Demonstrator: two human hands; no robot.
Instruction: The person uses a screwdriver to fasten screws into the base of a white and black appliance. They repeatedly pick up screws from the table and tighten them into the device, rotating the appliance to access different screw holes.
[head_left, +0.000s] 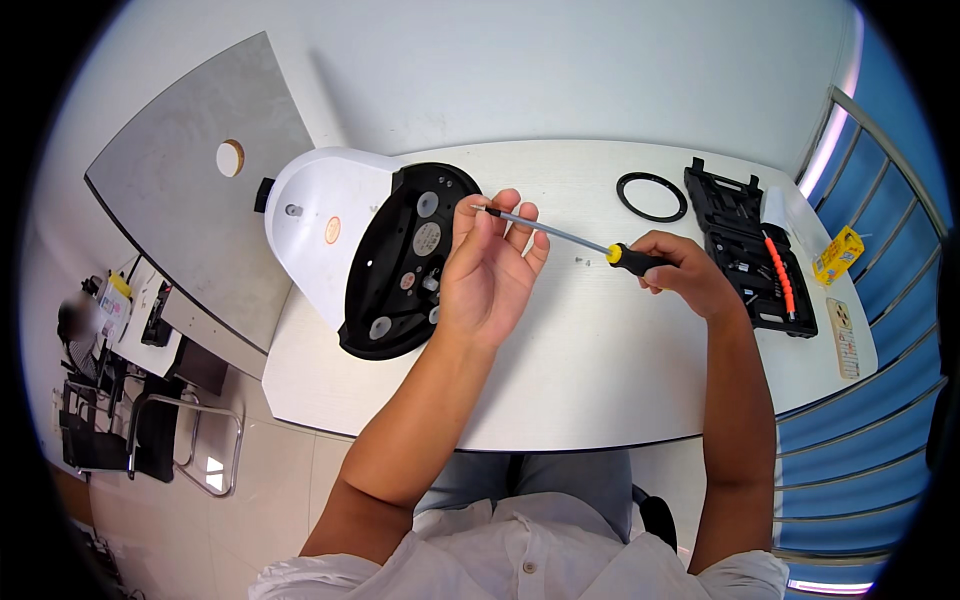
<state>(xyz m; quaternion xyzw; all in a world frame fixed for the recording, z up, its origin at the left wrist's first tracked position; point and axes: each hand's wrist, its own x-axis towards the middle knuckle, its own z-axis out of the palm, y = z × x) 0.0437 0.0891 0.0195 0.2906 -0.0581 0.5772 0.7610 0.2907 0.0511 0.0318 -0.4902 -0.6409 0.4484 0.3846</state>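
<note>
Seated at a white table, seen from above. Right hand wrapped around the black and yellow handle of a screwdriver, shaft running up and to the left across the tabletop. Left hand raised palm toward the camera, fingers loosely curled, fingertips pinching the screwdriver's tip; whether a screw sits between them cannot be told. Just left of that hand, touching or nearly so, a white appliance lying on its side, its round black base plate facing the person, with grey round feet and several small fittings showing on it. On the bare tabletop below the shaft, two tiny dark specks, probably small screws, too small to be sure. Farther back, well apart from the hands, a black ring lying flat. To the right of it, an open black tool case with an orange flexible extension resting along its right half. Near the table's right edge, a small yellow packet and a pale flat card-like strip. Behind the appliance on the left, a grey panel with a round pale hole. Down at lower left, on the tiled floor, a metal-framed chair. Blue wall and metal railing on the right.
</note>
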